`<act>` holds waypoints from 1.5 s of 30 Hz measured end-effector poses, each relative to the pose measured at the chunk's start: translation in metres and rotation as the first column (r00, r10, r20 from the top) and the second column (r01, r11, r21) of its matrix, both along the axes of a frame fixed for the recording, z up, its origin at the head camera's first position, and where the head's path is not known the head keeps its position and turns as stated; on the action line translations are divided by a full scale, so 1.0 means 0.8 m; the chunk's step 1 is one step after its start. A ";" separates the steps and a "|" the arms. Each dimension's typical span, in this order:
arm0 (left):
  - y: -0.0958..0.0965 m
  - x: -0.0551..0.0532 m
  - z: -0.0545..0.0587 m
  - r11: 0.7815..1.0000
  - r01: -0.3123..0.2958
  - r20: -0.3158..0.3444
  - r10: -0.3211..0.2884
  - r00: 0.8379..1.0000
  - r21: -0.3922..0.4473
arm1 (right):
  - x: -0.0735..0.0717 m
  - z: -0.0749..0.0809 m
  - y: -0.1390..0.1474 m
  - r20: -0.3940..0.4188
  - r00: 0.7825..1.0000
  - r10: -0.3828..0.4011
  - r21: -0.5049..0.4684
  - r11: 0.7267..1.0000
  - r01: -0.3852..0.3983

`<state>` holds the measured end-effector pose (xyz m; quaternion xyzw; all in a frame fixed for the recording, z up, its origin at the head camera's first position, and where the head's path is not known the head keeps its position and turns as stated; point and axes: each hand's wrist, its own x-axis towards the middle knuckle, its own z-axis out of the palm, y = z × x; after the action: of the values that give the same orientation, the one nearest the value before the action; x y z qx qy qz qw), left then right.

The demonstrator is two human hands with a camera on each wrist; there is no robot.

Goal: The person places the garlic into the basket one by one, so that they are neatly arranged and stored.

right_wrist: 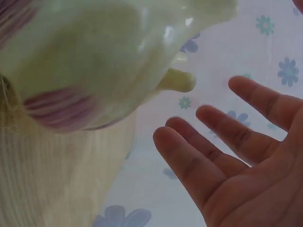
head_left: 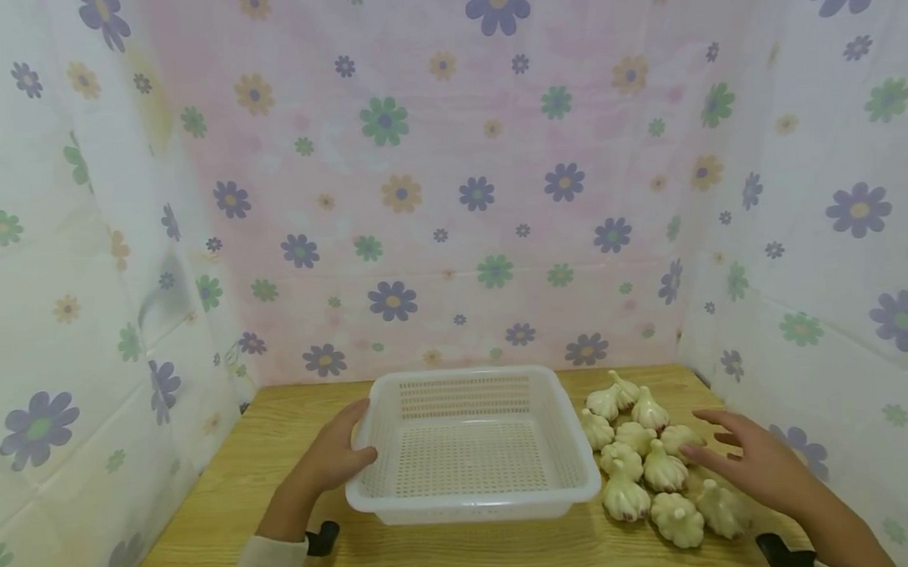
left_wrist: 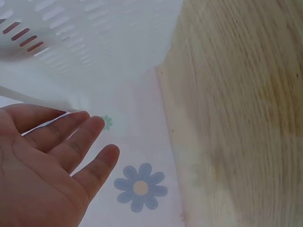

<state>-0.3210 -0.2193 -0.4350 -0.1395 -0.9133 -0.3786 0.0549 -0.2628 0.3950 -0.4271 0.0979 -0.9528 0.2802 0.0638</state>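
A white plastic basket (head_left: pixel 473 506) with slotted sides and bottom sits on the wooden table, and nothing lies inside it. My left hand (head_left: pixel 332 450) grips its left rim, the thumb over the inner side and the fingers outside. From the left wrist view, the fingertips of that hand (left_wrist: pixel 57 156) lie along the rim's edge. To the right of the basket is a cluster of several garlic bulbs (head_left: pixel 665 468), pale with purple streaks. Over the cluster's right side hovers my right hand (head_left: pixel 756 456), fingers spread and thumb tip close by a bulb. One bulb (right_wrist: pixel 90 56) looms large in the right wrist view.
The wooden table (head_left: pixel 229 508) runs back to a flowered cloth (head_left: pixel 438 259) at its far edge. More of this cloth hangs along the left and right sides. Each wrist wears a black strap (head_left: pixel 323 538).
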 end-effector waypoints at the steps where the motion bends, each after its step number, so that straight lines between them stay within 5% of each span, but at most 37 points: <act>1: 0.001 0.001 -0.001 1.000 -0.001 0.002 0.001 1.000 0.009 | 0.001 -0.002 0.003 0.016 1.000 -0.005 -0.027 1.000 0.006; 8: 0.007 0.006 -0.001 1.000 0.021 -0.015 -0.021 1.000 -0.009 | 0.005 -0.021 0.027 0.128 0.992 0.002 -0.207 0.978 0.025; 17: 0.003 0.015 0.014 0.999 0.054 0.024 -0.054 0.998 -0.002 | 0.005 -0.049 0.048 0.193 0.965 0.178 -0.432 0.898 -0.080; 28: 0.016 0.005 0.002 0.973 -0.054 0.050 0.044 0.998 0.224 | 0.002 -0.067 0.040 0.162 0.948 0.273 -0.493 0.855 -0.162; 38: 0.021 0.009 -0.002 0.957 -0.140 0.088 0.121 0.989 0.253 | 0.002 -0.069 0.049 0.241 0.934 0.265 -0.431 0.891 -0.141; 45: 0.023 0.011 -0.004 0.960 -0.158 0.087 0.142 0.986 0.230 | -0.002 -0.070 0.058 0.259 0.911 0.321 -0.467 0.867 -0.173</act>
<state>-0.3120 -0.2007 -0.4379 -0.0490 -0.8711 -0.4839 0.0676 -0.2640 0.4411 -0.4831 0.1561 -0.8424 0.5034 -0.1123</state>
